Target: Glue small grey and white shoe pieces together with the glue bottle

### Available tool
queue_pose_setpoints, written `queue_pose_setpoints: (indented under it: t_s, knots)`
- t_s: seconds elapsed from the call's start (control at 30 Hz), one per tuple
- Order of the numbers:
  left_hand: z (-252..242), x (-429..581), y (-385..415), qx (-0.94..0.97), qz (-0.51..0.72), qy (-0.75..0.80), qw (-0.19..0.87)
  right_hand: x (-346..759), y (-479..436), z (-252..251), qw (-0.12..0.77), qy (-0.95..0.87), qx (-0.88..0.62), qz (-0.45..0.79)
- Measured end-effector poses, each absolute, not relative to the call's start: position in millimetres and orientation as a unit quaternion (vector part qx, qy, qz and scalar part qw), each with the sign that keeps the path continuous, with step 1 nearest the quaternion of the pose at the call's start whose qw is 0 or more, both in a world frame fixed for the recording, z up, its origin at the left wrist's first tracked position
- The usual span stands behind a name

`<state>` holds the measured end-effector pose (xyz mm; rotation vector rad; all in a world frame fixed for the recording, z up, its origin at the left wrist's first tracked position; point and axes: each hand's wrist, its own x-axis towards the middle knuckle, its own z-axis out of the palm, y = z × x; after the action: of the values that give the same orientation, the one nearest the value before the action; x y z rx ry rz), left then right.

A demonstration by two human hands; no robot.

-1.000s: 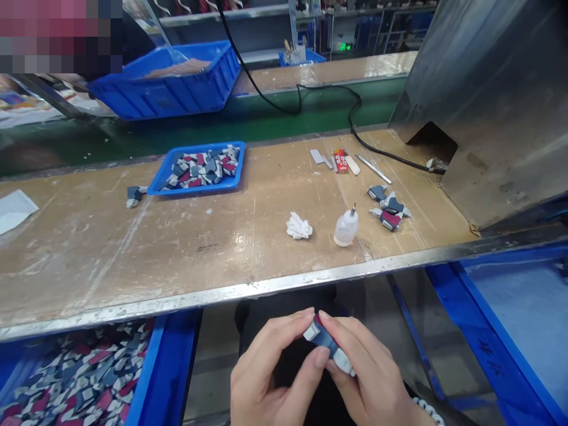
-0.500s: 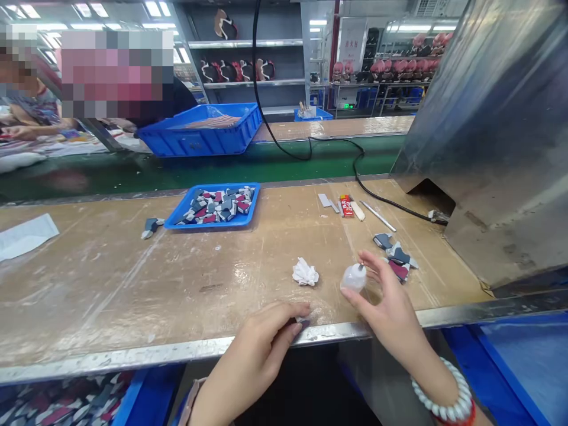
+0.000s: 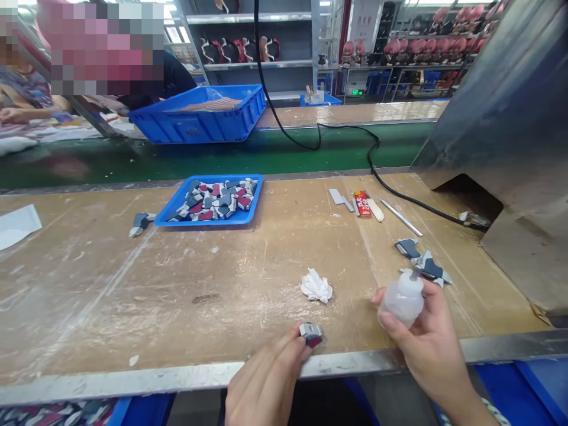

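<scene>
Near the table's front edge, my left hand [image 3: 270, 376] pinches a small grey, white and dark red moulded piece [image 3: 311, 334] between its fingertips. To its right, my right hand [image 3: 430, 343] is wrapped round a small translucent squeeze bottle [image 3: 403, 299] with a thin tip, tilted and held above the table. A crumpled white tissue [image 3: 316, 286] lies between the hands, a little farther back. Behind the bottle, several grey and white pieces [image 3: 428, 265] rest on the table, partly hidden by the bottle and hand.
A blue tray [image 3: 208, 223] of similar pieces stands at the back left, with a loose piece [image 3: 141, 223] beside it. A red packet [image 3: 362, 204] and a thin metal rod [image 3: 400, 216] lie at the back right. A black cable [image 3: 408, 203] runs to the metal housing [image 3: 510, 130].
My right hand has lifted the bottle off the table and tilted it. My left hand has turned the small piece, which now shows more. The view has shifted downward.
</scene>
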<state>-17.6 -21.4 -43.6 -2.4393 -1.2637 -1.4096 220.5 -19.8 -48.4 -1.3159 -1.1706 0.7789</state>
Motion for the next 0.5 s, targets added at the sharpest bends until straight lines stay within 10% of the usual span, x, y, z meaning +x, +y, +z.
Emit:
queue_pose_setpoints:
  t_s: [0.5]
  knots:
    - [-44.6,-23.6,-22.9,-0.809,-0.419,-0.412,0.030,242.3,-32.7,-55.2,0.592,-0.508,-0.534,0.326]
